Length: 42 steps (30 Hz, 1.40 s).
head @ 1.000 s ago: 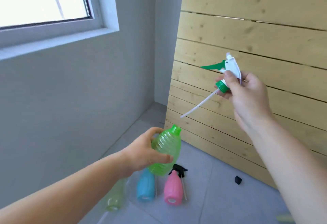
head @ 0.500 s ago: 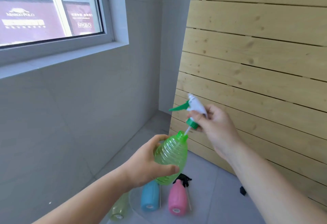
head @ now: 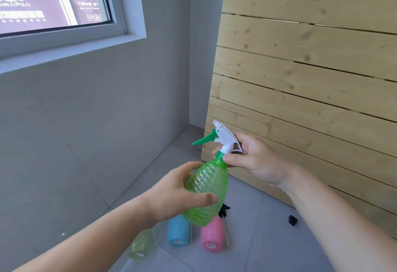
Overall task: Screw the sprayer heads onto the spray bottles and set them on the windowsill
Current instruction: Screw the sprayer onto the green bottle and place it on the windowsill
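My left hand (head: 179, 194) grips a ribbed green spray bottle (head: 207, 190) around its body, tilted slightly. On the bottle's neck sits a white sprayer head (head: 225, 140) with a green trigger and green collar. My right hand (head: 251, 160) holds that head, thumb and fingers pinching the collar. The dip tube is inside the bottle. The white windowsill (head: 73, 53) runs along the upper left, below the window.
On the grey tiled floor lie a blue bottle (head: 178, 234), a pink bottle (head: 211, 237) with a black sprayer head (head: 223, 209) beside it, and a pale yellow-green bottle (head: 139, 245). A small black piece (head: 292, 220) lies near the wooden slat panel (head: 311, 78) on the right.
My right hand brought the sprayer head down from the air, fed its tube into the green bottle and seated the collar on the neck. The view tilted up toward the window.
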Available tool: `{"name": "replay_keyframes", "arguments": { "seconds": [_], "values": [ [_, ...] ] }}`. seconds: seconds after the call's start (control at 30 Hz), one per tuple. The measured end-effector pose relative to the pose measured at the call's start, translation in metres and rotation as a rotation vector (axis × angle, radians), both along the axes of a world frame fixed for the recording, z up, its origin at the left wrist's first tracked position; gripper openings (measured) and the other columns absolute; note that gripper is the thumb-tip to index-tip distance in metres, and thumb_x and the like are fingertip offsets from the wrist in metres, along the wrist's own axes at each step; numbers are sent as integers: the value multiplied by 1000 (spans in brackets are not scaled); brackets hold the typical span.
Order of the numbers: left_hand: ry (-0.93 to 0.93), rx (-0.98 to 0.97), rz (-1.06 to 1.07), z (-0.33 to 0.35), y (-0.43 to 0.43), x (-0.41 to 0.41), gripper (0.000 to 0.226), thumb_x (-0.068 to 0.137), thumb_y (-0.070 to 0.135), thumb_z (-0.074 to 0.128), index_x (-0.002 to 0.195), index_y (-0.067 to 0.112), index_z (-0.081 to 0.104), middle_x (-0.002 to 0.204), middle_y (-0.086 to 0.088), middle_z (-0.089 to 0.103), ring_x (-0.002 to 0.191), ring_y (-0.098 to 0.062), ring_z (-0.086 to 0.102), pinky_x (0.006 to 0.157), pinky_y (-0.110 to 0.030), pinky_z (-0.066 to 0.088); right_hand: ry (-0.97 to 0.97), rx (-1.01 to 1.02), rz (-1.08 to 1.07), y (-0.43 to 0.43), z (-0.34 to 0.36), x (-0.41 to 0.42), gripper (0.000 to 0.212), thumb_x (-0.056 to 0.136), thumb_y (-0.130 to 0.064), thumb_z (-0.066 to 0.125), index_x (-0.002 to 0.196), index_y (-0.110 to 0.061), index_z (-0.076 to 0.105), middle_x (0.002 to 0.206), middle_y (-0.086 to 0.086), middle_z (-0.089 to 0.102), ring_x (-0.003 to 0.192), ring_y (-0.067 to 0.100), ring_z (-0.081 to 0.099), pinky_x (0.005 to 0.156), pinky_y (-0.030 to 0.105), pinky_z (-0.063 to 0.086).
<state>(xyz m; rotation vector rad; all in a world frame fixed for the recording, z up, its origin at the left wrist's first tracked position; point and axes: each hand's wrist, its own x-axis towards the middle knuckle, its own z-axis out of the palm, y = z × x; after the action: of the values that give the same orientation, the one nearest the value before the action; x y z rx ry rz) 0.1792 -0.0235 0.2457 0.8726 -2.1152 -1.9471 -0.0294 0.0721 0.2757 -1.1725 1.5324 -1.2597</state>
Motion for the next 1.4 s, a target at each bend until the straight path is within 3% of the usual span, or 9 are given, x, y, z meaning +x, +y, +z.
{"name": "replay_keyframes", "arguments": {
  "seconds": [0.17,0.33,0.57,0.77,0.9,1.0,1.1,1.3,1.4],
  "values": [
    [-35,155,-73,6,-2,3,57,76,21,84,130,30,67,116,-8,79,95,-26,78,67,-30,61,-91,9,93,2,0,-5,38,83,-9,64,121,-14,62,109,9,72,106,22,66,102,41,51],
    [-46,204,-88,5,-1,7,44,81,23,77,124,28,72,128,-20,72,120,-44,67,101,-64,50,-126,35,166,3,3,-8,39,83,-5,62,122,-7,59,111,13,69,105,23,64,99,40,52],
    [-19,202,-36,4,1,6,48,72,34,79,120,33,73,125,-16,74,119,-41,68,102,-63,50,-62,16,70,-2,0,-3,34,94,3,60,127,-5,57,103,9,71,91,15,68,81,26,55],
    [-7,174,-37,6,4,1,48,73,38,78,120,35,72,121,-15,75,98,-26,74,82,-46,54,124,38,-105,-8,-7,6,40,77,-44,74,108,-22,60,85,-5,60,79,16,59,80,40,52],
    [-1,171,-61,8,-1,0,46,74,40,76,120,37,72,110,-14,76,89,-24,68,71,-34,50,-94,15,-51,-6,-7,2,39,83,-33,69,118,-17,64,105,3,70,90,15,68,80,33,57],
    [-19,175,-62,5,-2,3,49,73,39,78,122,36,71,118,-12,77,106,-36,74,90,-55,59,-122,-3,-1,-4,-7,0,32,84,-20,70,115,-14,65,100,1,73,89,18,69,82,33,58],
    [-23,178,-67,3,0,5,47,73,39,79,120,38,72,125,-16,74,121,-44,66,106,-69,44,11,8,-75,-7,-10,7,20,89,-24,73,105,-19,64,84,-3,63,77,14,63,73,28,57],
    [-9,149,-60,3,-2,4,51,73,37,79,123,35,70,116,-9,78,101,-25,76,85,-44,59,-161,-18,12,-4,-5,3,32,85,-18,69,117,-15,64,102,4,70,88,16,67,77,30,56],
    [-18,135,-58,3,-1,5,51,77,32,80,126,33,67,119,-4,79,109,-28,76,98,-51,59,-3,4,-57,-7,-11,7,19,90,-23,71,108,-18,66,91,2,66,83,16,66,78,34,58]
  ]
}}
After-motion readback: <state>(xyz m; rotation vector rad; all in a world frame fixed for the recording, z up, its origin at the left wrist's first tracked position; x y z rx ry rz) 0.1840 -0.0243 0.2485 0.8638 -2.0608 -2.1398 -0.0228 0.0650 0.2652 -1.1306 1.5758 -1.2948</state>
